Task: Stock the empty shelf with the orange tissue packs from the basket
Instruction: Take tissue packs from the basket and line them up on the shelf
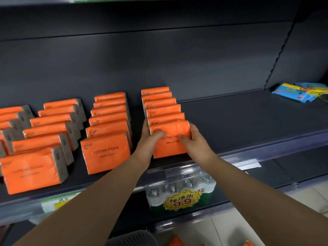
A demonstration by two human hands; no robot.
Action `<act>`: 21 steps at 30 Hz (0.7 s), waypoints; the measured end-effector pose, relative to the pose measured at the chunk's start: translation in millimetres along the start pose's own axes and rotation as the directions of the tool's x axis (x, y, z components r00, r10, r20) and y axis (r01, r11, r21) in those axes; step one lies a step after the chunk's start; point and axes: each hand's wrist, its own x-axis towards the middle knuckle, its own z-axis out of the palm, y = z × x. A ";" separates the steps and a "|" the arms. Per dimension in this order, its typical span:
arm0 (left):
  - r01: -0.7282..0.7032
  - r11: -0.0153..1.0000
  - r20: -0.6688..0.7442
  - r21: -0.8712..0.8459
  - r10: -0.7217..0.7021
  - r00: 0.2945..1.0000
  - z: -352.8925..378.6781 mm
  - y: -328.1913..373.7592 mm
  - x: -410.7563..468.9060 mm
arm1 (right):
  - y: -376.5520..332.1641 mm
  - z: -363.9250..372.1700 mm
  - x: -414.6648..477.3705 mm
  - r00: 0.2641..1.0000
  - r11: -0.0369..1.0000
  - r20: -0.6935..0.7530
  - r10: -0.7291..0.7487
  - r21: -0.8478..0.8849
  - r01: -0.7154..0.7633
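An orange tissue pack [170, 148] marked COTTON TISSUE stands at the front of the rightmost row on the dark shelf [248, 125]. My left hand [150, 137] holds its left edge with the thumb across the front. Its right edge is gripped by my right hand [193, 139], thumb on the front. Several more orange packs [159, 103] stand behind it. Further rows of orange packs [106, 151] fill the shelf to the left. A grey basket rim [131, 237] shows at the bottom, with orange packs [177, 241] beside it.
Blue and yellow packets [300, 92] lie at the shelf's far right. The shelf stretch right of the held pack is bare. Below, a shrink-wrapped pack of water bottles [179, 189] with a yellow 9.9 price tag sits on a lower shelf.
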 end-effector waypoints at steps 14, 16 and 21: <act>0.030 0.998 0.059 0.060 -0.034 0.998 -5.3 4.4 -0.8 | 3.2 2.2 1.3 1.000 1.000 -0.021 -0.014 -0.008 0.014; 0.034 0.997 0.064 0.067 -0.038 0.997 -7.2 3.3 -1.6 | 2.5 1.6 1.7 0.999 1.000 -0.042 -0.015 -0.001 0.015; 0.050 0.996 0.044 0.072 -0.053 0.998 -9.5 1.2 -2.4 | 1.3 0.3 3.7 0.997 1.000 -0.083 0.003 -0.006 -0.003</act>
